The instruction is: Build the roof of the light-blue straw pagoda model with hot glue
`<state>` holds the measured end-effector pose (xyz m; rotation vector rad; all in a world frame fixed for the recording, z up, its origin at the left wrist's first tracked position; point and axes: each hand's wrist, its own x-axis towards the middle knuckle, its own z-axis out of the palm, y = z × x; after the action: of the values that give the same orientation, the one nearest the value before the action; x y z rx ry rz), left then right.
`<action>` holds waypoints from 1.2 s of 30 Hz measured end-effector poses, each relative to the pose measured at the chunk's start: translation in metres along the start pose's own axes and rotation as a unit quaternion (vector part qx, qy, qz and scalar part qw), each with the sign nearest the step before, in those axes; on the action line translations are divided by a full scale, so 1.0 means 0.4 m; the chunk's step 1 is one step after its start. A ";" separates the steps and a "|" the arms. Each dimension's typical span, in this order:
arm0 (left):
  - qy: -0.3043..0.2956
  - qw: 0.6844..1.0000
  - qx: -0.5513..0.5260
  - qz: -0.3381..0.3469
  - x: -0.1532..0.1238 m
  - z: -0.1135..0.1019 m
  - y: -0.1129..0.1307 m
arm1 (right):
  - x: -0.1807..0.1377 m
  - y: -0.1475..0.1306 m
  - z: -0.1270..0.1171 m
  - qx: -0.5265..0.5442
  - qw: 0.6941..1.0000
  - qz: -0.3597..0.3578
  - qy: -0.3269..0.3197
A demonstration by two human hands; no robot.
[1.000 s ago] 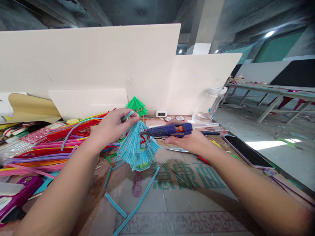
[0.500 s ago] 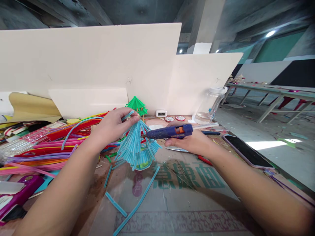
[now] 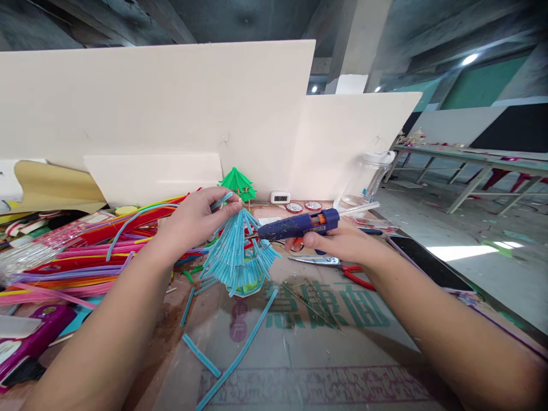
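Observation:
My left hand (image 3: 194, 220) pinches the top of a small umbrella-shaped model made of light blue straws (image 3: 237, 254), which stands on the table. My right hand (image 3: 338, 242) grips a blue hot glue gun (image 3: 299, 226) held level, its nozzle pointing left close to the straws near the model's top. A clear glue stick pokes out of the gun's back end. A finished green straw umbrella (image 3: 237, 182) stands behind the blue one.
A heap of coloured straws (image 3: 85, 257) lies at left. Scissors with red handles (image 3: 329, 264) rest under my right hand, and loose blue straw pieces (image 3: 240, 348) lie in front. A phone (image 3: 428, 262) is at right, a clear jar (image 3: 368, 180) behind. White boards (image 3: 171, 114) back the table.
My right hand lifted and drew the glue gun slightly right, uncovering the scissors beneath it. My left hand and the blue straw model stayed put.

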<state>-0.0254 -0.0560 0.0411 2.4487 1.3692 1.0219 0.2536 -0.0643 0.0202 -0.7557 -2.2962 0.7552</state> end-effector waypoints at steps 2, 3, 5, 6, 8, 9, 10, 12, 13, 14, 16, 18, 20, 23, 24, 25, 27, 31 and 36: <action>0.000 1.000 0.002 -0.003 0.000 0.000 0.002 | 0.000 0.004 0.001 -0.031 0.999 0.005 0.019; 0.000 1.000 0.003 -0.004 0.000 0.000 0.003 | 0.000 0.006 0.001 -0.044 0.999 0.006 0.024; 0.000 1.000 0.002 -0.003 0.001 0.000 0.003 | 0.000 0.006 0.002 -0.047 0.999 0.007 0.026; -0.001 1.000 0.001 -0.002 0.002 0.000 0.004 | -0.001 0.005 0.002 -0.037 0.999 0.007 0.026; -0.003 1.000 -0.001 -0.001 0.002 -0.001 0.003 | -0.001 0.002 0.003 -0.010 1.000 0.006 0.018; -0.003 1.000 -0.002 0.000 0.002 0.000 0.002 | -0.001 0.001 0.003 0.001 1.000 0.002 0.010; -0.001 1.000 -0.003 0.001 0.002 0.000 0.002 | -0.001 0.000 0.003 0.006 1.000 -0.003 0.002; 0.000 1.000 -0.003 0.003 0.002 0.000 0.000 | 0.000 0.000 0.002 0.007 1.000 -0.012 -0.009; 0.001 1.000 -0.004 0.005 0.001 0.000 0.000 | 0.001 0.000 0.001 0.008 1.000 -0.014 -0.010; 0.002 1.000 -0.004 0.006 0.001 0.001 -0.001 | 0.002 0.001 0.001 0.012 1.000 -0.015 -0.011; 0.002 1.000 -0.004 0.005 0.002 0.001 -0.002 | 0.004 0.004 0.002 0.026 0.999 -0.016 -0.018; 0.003 1.000 -0.004 0.004 0.002 0.001 -0.001 | 0.004 0.007 0.005 0.034 0.999 -0.017 -0.030; 0.003 1.000 -0.003 0.004 0.003 0.001 -0.001 | 0.003 0.007 0.007 0.028 0.999 -0.016 -0.034; 0.004 1.000 -0.005 0.003 0.002 0.000 0.001 | 0.004 -0.002 0.009 0.017 0.999 -0.018 -0.030; 0.004 1.000 -0.005 0.002 0.002 0.000 0.002 | 0.006 -0.006 0.009 0.014 0.999 -0.022 -0.028; 0.004 1.000 -0.005 0.003 0.002 0.000 0.002 | 0.007 -0.010 0.009 0.009 0.999 -0.026 -0.025; 0.004 1.000 -0.004 0.004 0.001 0.000 0.003 | 0.009 -0.014 0.008 0.002 0.999 -0.028 -0.021; 0.004 1.000 -0.002 -0.001 0.001 0.000 0.003 | 0.004 -0.002 0.011 0.025 0.999 0.006 -0.029; 0.005 1.000 -0.006 0.002 0.001 -0.001 0.000 | 0.000 0.013 0.022 0.018 1.000 0.018 -0.001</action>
<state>-0.0254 -0.0556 0.0416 2.4427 1.3585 1.0404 0.2492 -0.0636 0.0111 -0.7827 -2.2710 0.8114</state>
